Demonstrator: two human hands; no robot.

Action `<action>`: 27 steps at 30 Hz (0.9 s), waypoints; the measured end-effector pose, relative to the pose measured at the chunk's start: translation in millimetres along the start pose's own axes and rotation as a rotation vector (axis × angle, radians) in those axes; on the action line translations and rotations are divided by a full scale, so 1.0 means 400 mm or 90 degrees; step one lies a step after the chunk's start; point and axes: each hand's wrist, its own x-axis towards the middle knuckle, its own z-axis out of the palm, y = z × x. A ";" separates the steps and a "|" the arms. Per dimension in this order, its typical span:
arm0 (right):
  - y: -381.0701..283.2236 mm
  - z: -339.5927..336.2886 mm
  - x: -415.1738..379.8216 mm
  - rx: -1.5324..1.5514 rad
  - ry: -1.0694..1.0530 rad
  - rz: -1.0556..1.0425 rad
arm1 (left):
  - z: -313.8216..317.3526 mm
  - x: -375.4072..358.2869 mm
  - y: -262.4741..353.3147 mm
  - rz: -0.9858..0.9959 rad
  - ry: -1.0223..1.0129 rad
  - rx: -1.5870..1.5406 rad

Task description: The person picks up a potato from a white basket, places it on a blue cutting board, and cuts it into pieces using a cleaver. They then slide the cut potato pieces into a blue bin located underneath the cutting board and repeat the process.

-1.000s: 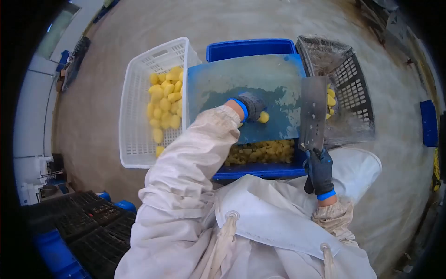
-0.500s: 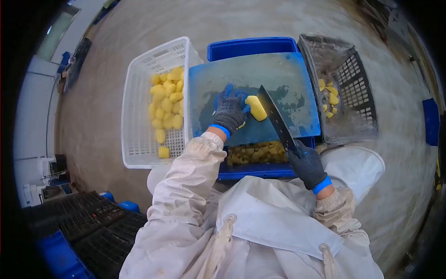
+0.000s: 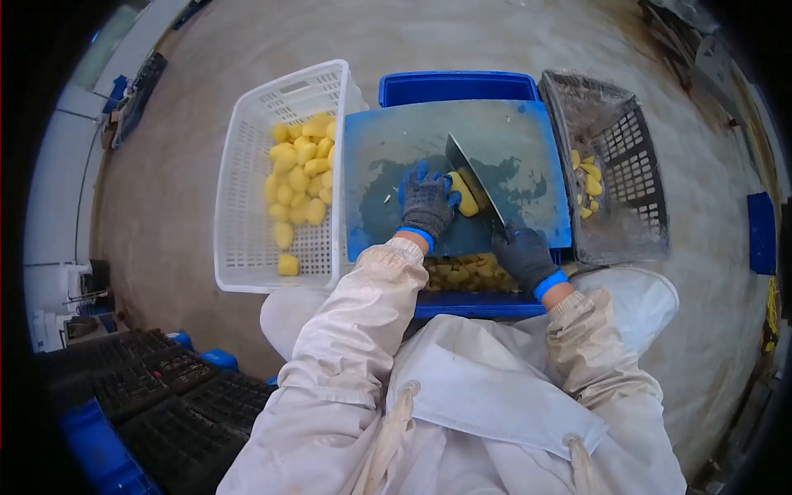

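Observation:
My left hand (image 3: 427,201), in a grey and blue glove, rests on the cutting board (image 3: 520,124) with curled fingers. Its thumb side presses against a peeled yellow potato (image 3: 465,195), part of which the hand hides. My right hand (image 3: 525,257), gloved too, is wrapped round the handle of a broad-bladed knife (image 3: 476,183). The blade lies along the potato's right side, its tip pointing away from me. Small pale scraps lie on the wet board to the left of my left hand.
Left of the board stands a white crate (image 3: 235,198) of peeled potatoes. A blue bin (image 3: 487,307) under the board holds cut pieces at the near side. On the right, a dark lined basket (image 3: 615,247) contains some potato pieces. Black crates (image 3: 157,388) stand at lower left.
The knife has moved left and closer to the potato, with my right hand shifting left and up. My left hand now sits closer against the potato. The whole view has shifted slightly.

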 end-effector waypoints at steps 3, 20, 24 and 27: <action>-0.008 -0.041 -0.032 0.063 0.052 0.013 | 0.025 0.000 -0.016 0.009 0.064 -0.011; -0.004 0.021 -0.005 -0.033 -0.093 -0.045 | 0.049 0.003 -0.020 0.015 0.130 -0.008; 0.010 -0.035 -0.050 0.146 0.051 -0.024 | 0.007 -0.047 -0.035 0.021 0.228 -0.031; 0.023 -0.117 -0.078 0.175 0.130 -0.003 | -0.005 -0.119 -0.067 -0.202 0.191 -0.255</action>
